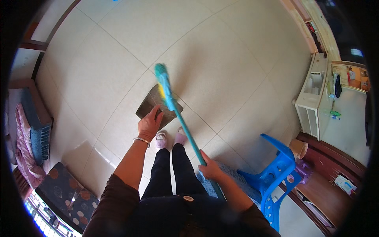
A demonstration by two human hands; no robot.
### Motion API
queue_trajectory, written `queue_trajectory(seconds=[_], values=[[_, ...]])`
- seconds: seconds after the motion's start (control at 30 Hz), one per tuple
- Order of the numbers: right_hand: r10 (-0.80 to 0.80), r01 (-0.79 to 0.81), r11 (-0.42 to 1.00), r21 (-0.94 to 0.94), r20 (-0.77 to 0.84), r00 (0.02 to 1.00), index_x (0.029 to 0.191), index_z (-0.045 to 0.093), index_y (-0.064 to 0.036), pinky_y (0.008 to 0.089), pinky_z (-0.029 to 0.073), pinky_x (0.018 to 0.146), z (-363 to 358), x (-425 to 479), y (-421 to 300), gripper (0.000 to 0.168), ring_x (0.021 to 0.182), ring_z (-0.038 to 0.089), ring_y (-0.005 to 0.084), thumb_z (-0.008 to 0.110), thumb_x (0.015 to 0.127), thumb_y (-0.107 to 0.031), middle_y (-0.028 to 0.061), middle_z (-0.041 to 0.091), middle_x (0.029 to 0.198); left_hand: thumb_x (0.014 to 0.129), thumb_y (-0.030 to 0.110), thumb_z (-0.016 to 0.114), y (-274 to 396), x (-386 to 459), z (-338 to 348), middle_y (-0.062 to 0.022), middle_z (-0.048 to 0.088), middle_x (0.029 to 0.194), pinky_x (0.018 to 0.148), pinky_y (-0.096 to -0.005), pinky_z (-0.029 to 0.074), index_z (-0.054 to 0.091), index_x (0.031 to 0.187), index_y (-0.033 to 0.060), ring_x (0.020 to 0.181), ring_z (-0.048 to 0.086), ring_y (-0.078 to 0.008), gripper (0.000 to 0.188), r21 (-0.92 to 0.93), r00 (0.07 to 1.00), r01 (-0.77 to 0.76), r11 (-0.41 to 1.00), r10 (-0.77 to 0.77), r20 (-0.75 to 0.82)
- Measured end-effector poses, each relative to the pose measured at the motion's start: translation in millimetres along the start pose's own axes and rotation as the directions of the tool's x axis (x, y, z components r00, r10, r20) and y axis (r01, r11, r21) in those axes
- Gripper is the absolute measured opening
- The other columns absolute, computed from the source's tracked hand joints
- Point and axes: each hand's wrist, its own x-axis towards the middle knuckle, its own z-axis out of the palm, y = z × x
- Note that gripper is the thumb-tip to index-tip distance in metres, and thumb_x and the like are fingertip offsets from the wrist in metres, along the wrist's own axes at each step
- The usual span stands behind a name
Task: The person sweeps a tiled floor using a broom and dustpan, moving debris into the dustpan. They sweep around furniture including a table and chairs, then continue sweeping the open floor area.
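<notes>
My right hand (209,166) grips the green handle of a broom (189,133). The handle slants away from me, and its blurred head, with a light-blue cap and green and yellow parts, is tilted in front of a dark dustpan (145,104). Part of the pan is hidden behind the broom head and my left hand (149,123). The fingers and thumb of that hand are curled around the dustpan's dark handle, seen nearly end-on. Below lie my feet in pink slippers (161,141), close to the dustpan's near edge.
A blue plastic chair (275,174) stands close on my right. Beyond it are a wastebasket (298,148), a purple stool (303,170) and a white cabinet (311,103). On my left are a patterned cushioned seat (63,192) and a seat with a pink quilt (25,142). Pale tiles (222,59) cover the floor.
</notes>
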Motion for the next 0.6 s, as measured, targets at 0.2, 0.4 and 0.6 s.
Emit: queue_trajectory(seconds=[0.2, 0.4, 0.6], values=[[-0.042, -0.015, 0.952, -0.307, -0.18, 0.983, 0.142, 0.017, -0.023, 0.0421, 0.049, 0.061, -56, 34, -52, 0.075, 0.069, 0.062, 0.0365, 0.051, 0.077, -0.01, 0.0252, 0.061, 0.083, 0.086, 0.039, 0.051, -7, -4, 3, -0.0096, 0.065, 0.087, 0.061, -0.0411, 0.05, 0.049, 0.119, 0.0202, 0.076, 0.063, -0.0303, 0.038, -0.049, 0.999, -0.037, 0.998, 0.035, -0.031], [-0.148, -0.034, 0.884, -0.467, -0.348, 0.926, 0.142, 0.014, -0.018, 0.0418, 0.051, 0.072, -129, 168, -110, 0.069, 0.08, 0.062, 0.0368, 0.047, 0.082, -0.011, 0.0265, 0.06, 0.093, 0.086, 0.04, 0.052, -1, -1, 2, -0.0093, 0.065, 0.087, 0.061, -0.0398, 0.051, 0.05, 0.119, 0.0192, 0.075, 0.063, -0.0291, 0.039, -0.035, 0.999, -0.033, 0.999, 0.032, -0.033], [-0.19, 0.135, 0.911, -0.389, -0.106, 0.976, 0.143, 0.008, -0.016, 0.0456, 0.049, 0.076, -31, 140, -38, 0.079, 0.085, 0.06, 0.0406, 0.053, 0.078, -0.012, 0.0279, 0.059, 0.096, 0.085, 0.04, 0.053, -9, -6, 1, -0.0099, 0.065, 0.088, 0.062, -0.0401, 0.05, 0.05, 0.119, 0.0179, 0.077, 0.063, -0.0295, 0.041, -0.064, 0.998, -0.034, 0.997, 0.031, -0.046]])
